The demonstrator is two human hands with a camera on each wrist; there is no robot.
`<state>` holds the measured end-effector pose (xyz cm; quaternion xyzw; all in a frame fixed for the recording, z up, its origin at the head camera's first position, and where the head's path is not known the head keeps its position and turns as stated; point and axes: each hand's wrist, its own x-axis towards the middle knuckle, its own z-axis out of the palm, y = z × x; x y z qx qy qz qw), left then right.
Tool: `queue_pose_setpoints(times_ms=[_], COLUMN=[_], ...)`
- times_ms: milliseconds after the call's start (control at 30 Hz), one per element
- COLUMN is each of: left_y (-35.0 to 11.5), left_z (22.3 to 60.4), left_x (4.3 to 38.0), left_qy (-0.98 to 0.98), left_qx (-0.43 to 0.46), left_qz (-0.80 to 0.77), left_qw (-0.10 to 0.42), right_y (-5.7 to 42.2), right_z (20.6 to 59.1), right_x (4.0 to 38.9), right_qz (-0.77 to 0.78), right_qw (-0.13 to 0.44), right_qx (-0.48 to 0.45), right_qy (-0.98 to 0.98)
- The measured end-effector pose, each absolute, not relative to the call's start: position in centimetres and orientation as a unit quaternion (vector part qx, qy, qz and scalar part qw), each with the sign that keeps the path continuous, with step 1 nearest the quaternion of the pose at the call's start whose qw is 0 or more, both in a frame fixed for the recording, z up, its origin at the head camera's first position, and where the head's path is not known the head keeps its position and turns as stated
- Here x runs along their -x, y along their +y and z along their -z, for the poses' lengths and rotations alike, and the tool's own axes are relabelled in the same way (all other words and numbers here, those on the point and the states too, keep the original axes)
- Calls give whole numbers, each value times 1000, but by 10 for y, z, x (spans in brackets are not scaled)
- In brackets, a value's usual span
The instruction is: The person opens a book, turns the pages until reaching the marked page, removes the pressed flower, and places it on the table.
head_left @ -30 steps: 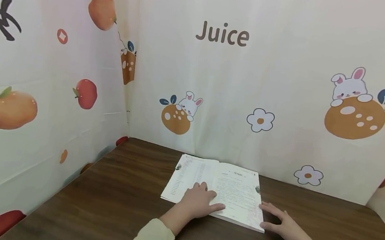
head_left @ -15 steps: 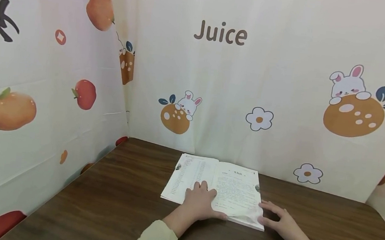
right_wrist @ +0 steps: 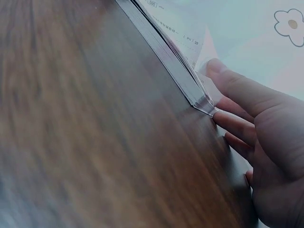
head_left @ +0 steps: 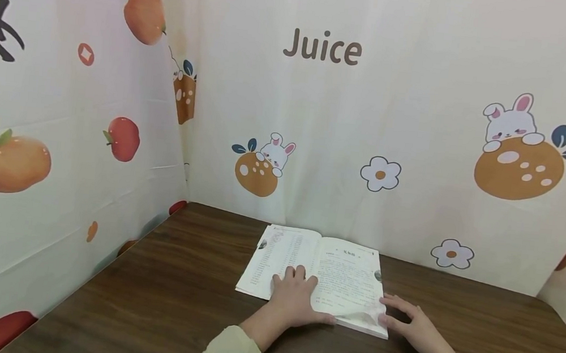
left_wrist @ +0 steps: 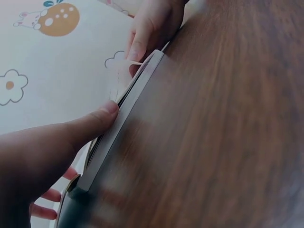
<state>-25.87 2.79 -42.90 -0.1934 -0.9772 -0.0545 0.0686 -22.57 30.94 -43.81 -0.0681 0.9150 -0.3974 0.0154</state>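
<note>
An open book [head_left: 347, 273] with printed pages lies flat on the brown table. My left hand [head_left: 291, 302] rests with spread fingers across the lower left page and the middle. Its thumb reaches along the book's near edge, pressing there in the left wrist view. At the lower right corner, my right hand [head_left: 417, 328] pinches the corner of a page [right_wrist: 203, 52] between thumb and forefinger. That page bows up slightly from those beneath it. The other right fingers stay beside the book, close to the tabletop.
The wooden table [head_left: 150, 277] extends left and right of the book. Behind it hangs a pale printed curtain [head_left: 341, 108] close to the book's far edge. A second printed curtain [head_left: 81, 89] runs along the left side.
My left thumb has shifted to the right and down onto the book's near edge. My right thumb has moved slightly up and inward, and the page corner now bows up.
</note>
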Motion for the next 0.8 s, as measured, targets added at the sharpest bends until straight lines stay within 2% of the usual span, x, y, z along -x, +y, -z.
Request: queue_pose_setpoints(times_ms=[667,800], left_y=[25,27], left_z=[427,426], left_x=[261,262], left_qy=[-977,-976], left_qx=[180,191], left_qz=[109,84], left_qw=[36,62], right_y=[309,309], right_z=[438,438], right_x=[227,226], right_qz=[396,395], right_qw=[12,9], right_qx=[65,66], right_qy=[916,916])
